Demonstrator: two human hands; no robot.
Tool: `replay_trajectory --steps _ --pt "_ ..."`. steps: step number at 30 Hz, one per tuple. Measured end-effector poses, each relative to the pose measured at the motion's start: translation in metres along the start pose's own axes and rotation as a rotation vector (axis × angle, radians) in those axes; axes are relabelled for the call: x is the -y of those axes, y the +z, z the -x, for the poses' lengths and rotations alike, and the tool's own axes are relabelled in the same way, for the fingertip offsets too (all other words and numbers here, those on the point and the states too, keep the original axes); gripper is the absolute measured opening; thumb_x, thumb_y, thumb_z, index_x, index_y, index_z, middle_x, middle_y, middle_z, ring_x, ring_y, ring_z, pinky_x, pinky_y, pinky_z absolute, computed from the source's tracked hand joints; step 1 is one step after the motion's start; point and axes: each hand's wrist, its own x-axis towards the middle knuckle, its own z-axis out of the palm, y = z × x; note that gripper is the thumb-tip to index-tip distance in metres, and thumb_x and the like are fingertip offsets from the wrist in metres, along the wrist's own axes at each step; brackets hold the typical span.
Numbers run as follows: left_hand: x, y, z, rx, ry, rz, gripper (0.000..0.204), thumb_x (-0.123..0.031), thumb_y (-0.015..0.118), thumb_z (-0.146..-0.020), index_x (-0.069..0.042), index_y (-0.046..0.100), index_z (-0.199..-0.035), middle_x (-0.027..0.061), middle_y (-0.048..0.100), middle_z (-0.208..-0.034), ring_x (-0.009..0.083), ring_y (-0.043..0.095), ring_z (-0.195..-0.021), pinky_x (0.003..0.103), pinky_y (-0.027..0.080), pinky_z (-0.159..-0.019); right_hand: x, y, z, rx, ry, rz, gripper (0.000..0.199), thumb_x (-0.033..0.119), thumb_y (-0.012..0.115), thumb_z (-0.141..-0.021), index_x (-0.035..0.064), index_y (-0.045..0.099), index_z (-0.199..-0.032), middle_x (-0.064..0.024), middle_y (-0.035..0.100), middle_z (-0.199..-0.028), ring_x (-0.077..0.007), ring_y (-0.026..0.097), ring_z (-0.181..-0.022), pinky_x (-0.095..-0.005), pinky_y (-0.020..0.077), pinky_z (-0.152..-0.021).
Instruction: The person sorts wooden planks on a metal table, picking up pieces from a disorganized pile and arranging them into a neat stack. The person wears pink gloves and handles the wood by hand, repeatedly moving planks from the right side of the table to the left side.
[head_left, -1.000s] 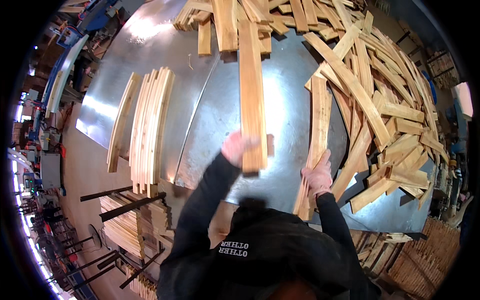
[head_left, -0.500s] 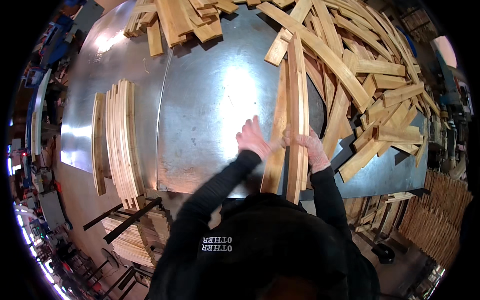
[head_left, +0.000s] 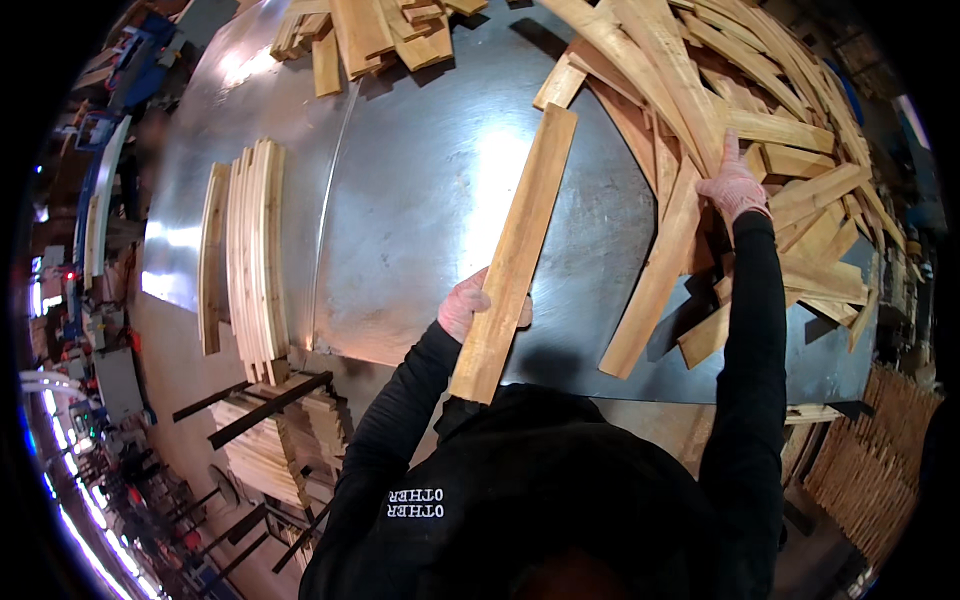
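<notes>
A long, flat wooden board (head_left: 520, 250) slants across the near middle of the metal table, its near end close to my body. My left hand (head_left: 468, 305) is closed around its lower part, the thumb on top and fingertips showing at the far edge. To the right, my right hand (head_left: 737, 188) is stretched out to the heap of boards. It grips the near end of another wooden board (head_left: 665, 75), with the thumb at one edge and a finger along the other. Both hands wear light pinkish gloves. Below the right hand, a loose board (head_left: 650, 285) slants toward the table's near edge.
A tangled heap of boards (head_left: 800, 130) covers the table's right side. More boards (head_left: 360, 40) lie at the far left. A neat row of narrow boards (head_left: 257, 250) sits on the left, overhanging the metal table (head_left: 400, 200). Stacked wood (head_left: 260, 450) stands below it.
My left hand has closed on a board, which now lies further left and tilted. My right hand has left the middle boards and moved right and away to the heap.
</notes>
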Motion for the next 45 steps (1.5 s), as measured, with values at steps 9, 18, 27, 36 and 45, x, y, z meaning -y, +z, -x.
replay_trajectory --steps 9,18,27,36,45 --pt "0.018 0.071 0.061 -0.265 -0.068 0.023 0.075 -0.019 0.081 -0.072 -0.006 0.044 -0.136 0.0113 0.056 -0.111 0.0217 0.06 -0.088 0.038 0.051 -0.078 -0.011 0.021 0.097 0.353 -0.146 -0.73 0.098 0.022 0.085 -0.07 0.0019 0.032 -0.15 -0.0192 0.062 -0.125 -0.0248 0.064 -0.109 -0.0346 0.0514 -0.092" --pt "-0.257 0.081 -0.085 -0.803 0.52 -1.051 0.042 -0.038 0.055 -0.093 0.001 0.066 -0.105 0.0168 0.069 -0.104 0.0231 0.068 -0.087 0.036 0.054 -0.083 0.074 0.07 0.204 1.184 -0.115 -2.067 0.07 0.031 0.08 -0.079 -0.005 0.05 -0.131 -0.0175 0.06 -0.113 -0.0298 0.063 -0.103 -0.0444 0.0536 -0.093" --pt "-0.055 0.063 -0.137 -0.231 0.027 -1.137 0.072 -0.047 0.066 -0.09 -0.005 0.043 -0.143 0.0176 0.056 -0.129 0.0299 0.056 -0.118 0.046 0.045 -0.106 0.124 0.063 0.171 0.658 -0.134 -1.61 0.049 0.013 0.074 -0.084 0.0015 0.055 -0.128 -0.0081 0.068 -0.103 -0.0167 0.068 -0.088 -0.0305 0.0571 -0.078" --pt "0.008 -0.043 -0.014 -0.384 -0.105 -0.214 0.06 -0.024 0.065 -0.083 0.009 0.049 -0.13 0.0196 0.06 -0.112 0.0307 0.061 -0.101 0.044 0.053 -0.092 0.127 0.113 0.172 0.709 -0.096 -1.488 0.064 0.026 0.073 -0.088 -0.0032 0.042 -0.137 -0.0065 0.067 -0.098 -0.0148 0.063 -0.079 -0.0249 0.0522 -0.073" --pt "0.044 -0.024 0.019 -0.502 0.032 -0.365 0.053 -0.011 0.068 -0.081 0.001 0.053 -0.13 0.0098 0.066 -0.11 0.0216 0.065 -0.092 0.035 0.054 -0.084 0.115 0.159 0.193 -0.406 -0.273 0.121 0.096 0.051 0.062 -0.087 0.0015 0.018 -0.155 -0.0332 0.037 -0.147 -0.0469 0.046 -0.13 -0.044 0.0409 -0.106"
